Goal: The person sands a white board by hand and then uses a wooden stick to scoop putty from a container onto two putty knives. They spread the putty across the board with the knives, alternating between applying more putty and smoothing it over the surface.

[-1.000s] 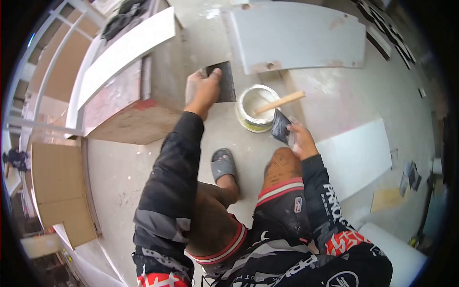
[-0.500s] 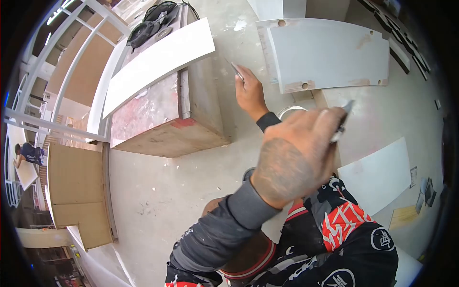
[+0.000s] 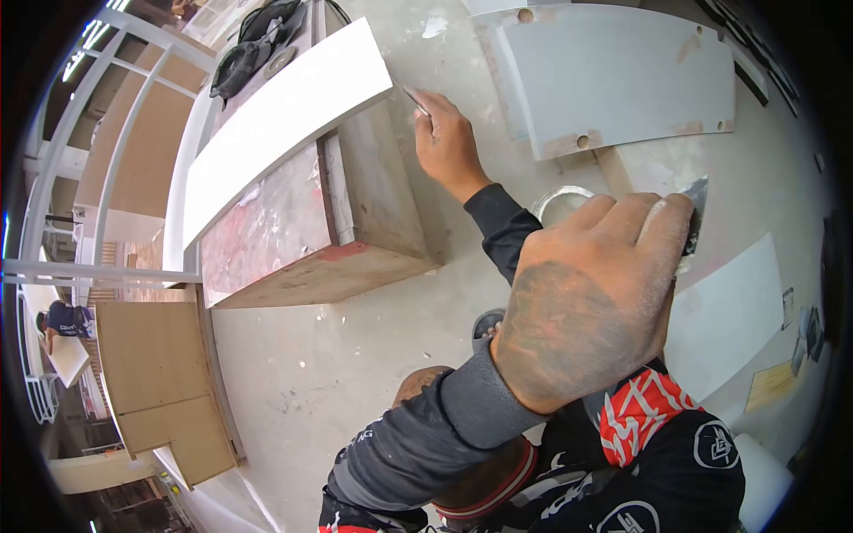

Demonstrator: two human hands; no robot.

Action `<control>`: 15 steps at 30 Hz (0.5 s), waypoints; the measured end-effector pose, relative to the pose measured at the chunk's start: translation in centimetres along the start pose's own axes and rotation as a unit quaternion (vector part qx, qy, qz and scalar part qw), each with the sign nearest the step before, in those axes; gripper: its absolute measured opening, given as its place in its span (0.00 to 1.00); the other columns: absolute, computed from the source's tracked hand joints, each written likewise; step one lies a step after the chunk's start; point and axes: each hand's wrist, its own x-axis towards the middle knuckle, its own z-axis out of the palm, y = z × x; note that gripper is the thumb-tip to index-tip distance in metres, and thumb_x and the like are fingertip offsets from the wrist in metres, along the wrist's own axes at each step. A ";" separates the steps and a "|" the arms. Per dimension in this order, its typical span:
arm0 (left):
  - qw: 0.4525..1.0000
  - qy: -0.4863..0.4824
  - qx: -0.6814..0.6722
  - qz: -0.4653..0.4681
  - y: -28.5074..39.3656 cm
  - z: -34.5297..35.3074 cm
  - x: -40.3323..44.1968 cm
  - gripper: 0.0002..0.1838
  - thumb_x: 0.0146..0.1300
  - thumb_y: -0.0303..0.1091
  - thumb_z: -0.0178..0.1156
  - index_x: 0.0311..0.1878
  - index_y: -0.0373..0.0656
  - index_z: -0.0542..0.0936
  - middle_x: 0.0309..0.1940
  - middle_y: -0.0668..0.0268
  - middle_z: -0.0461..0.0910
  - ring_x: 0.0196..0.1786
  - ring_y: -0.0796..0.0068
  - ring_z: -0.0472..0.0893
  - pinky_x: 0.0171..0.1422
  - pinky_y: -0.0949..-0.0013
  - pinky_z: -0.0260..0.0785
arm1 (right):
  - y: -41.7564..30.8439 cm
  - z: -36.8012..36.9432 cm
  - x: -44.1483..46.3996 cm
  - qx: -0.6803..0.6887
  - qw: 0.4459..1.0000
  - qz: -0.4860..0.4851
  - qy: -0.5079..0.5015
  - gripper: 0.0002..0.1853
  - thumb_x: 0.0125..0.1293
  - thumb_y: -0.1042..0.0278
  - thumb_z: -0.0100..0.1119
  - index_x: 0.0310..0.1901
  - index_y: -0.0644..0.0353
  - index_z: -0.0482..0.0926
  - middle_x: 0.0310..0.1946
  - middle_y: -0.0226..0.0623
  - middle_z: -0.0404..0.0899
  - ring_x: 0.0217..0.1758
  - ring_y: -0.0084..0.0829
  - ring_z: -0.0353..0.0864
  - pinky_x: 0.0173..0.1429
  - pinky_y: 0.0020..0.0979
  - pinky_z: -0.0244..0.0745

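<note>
My left hand (image 3: 595, 293), tattooed on its back, is close to the camera and closed around a putty knife (image 3: 697, 209). Only the knife's grey metal blade shows past the fingers. Farther off, my right hand (image 3: 449, 147) pinches a thin metal scraper (image 3: 414, 99), seen nearly edge-on. The scraper's tip is close to the right end of a curved white panel (image 3: 293, 124); whether they touch I cannot tell. That panel lies on a stained wooden box (image 3: 275, 231). Behind my left hand, a round white rim (image 3: 558, 193), perhaps a bucket's, shows in part.
A grey-white curved board (image 3: 622, 80) with brown patches and holes is at the upper right. A white sheet (image 3: 729, 311) lies at the right. Black bags (image 3: 258, 40) rest on the box. Another person (image 3: 67, 320) bends over a board at far left, near wooden cabinets (image 3: 155, 355).
My right hand has moved left, its scraper now nearer the white panel's end. My left hand has shifted right with the putty knife. The whole view has tilted slightly.
</note>
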 end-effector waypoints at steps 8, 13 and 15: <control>1.000 -0.004 -0.016 -0.014 -1.4 -0.8 0.5 0.23 0.41 0.23 0.64 0.46 0.35 0.76 0.32 0.60 0.78 0.33 0.62 0.79 0.31 0.64 0.75 | 2.1 1.8 2.4 0.008 1.000 0.000 0.004 0.17 0.65 0.76 0.48 0.53 0.66 0.79 0.48 0.54 0.81 0.52 0.53 0.79 0.59 0.42 0.73; 0.999 0.009 -0.032 -0.008 -2.5 -0.8 0.8 0.23 0.41 0.24 0.64 0.46 0.34 0.76 0.32 0.60 0.78 0.33 0.63 0.80 0.30 0.64 0.75 | 3.5 2.7 3.8 0.001 1.000 0.007 -0.001 0.17 0.65 0.76 0.48 0.53 0.66 0.79 0.49 0.55 0.81 0.52 0.54 0.79 0.59 0.42 0.73; 0.999 0.010 -0.041 -0.007 -3.0 -0.7 0.9 0.23 0.41 0.24 0.65 0.47 0.34 0.77 0.32 0.60 0.78 0.33 0.64 0.80 0.30 0.64 0.75 | 3.9 3.1 4.1 0.002 1.000 0.014 0.001 0.17 0.65 0.76 0.48 0.53 0.66 0.79 0.49 0.54 0.80 0.53 0.53 0.79 0.60 0.41 0.73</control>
